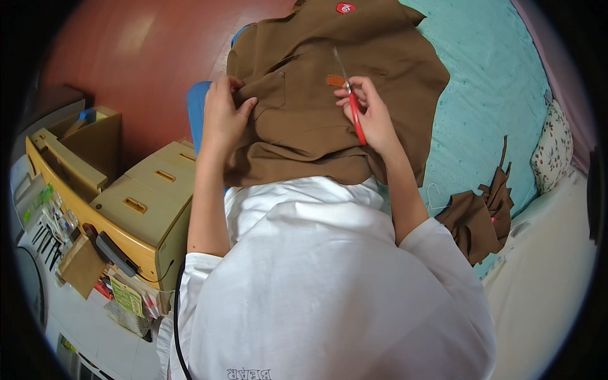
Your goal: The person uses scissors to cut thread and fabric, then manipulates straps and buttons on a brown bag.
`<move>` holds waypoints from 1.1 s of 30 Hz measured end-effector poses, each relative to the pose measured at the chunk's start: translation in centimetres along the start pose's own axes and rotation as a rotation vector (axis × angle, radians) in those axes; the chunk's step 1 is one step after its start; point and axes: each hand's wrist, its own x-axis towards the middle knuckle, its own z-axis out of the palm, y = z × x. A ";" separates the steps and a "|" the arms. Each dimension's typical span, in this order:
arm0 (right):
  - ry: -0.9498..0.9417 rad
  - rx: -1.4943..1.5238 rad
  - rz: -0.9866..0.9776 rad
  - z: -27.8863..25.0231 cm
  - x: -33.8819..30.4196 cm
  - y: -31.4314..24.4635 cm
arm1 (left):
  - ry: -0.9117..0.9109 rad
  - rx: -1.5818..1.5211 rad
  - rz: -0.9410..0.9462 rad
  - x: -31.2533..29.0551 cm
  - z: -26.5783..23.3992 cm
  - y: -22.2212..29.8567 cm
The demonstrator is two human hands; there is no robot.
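Note:
A brown cloth apron [304,126] is spread over my lap and beyond. It bears a pocket, a small orange-brown label [336,81] and a red badge [345,8]. At its left part, my left hand [223,111] has its fingers curled on the fabric beside the pocket, gripping a fold between thumb and fingers. Above the cloth, my right hand [369,114] holds red-handled scissors [356,117] seen edge-on, their thin metal blades pointing away from me. The tips lie over the fabric, near the label.
To the right is a bed with a turquoise sheet [487,76], holding a second brown cloth piece with straps [484,218], a white hanger [434,197] and a patterned pillow [552,142]. A yellow-beige cabinet [149,190] stands close on my left, with clutter beside it.

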 end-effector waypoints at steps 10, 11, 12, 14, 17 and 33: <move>-0.119 -0.300 0.059 0.6 -6.9 -2.2 | -0.294 -0.004 0.286 -7.6 0.0 4.3; -0.175 -0.349 0.123 0.7 -7.7 -2.9 | -0.346 -0.056 0.233 -8.1 -0.3 4.0; -0.191 -0.269 0.136 0.7 -8.2 -3.3 | -0.398 -0.107 0.178 -8.5 -0.5 3.8; -0.228 -0.269 0.131 0.2 -8.6 -3.2 | -0.421 -0.146 0.114 -8.8 0.1 3.2; -0.283 -0.234 0.123 -0.2 -8.3 -2.7 | -0.360 -0.240 -0.058 -8.8 0.7 3.5; -0.041 -0.247 0.043 1.5 -7.1 -6.3 | -0.479 -0.688 -0.427 -0.6 -0.4 4.3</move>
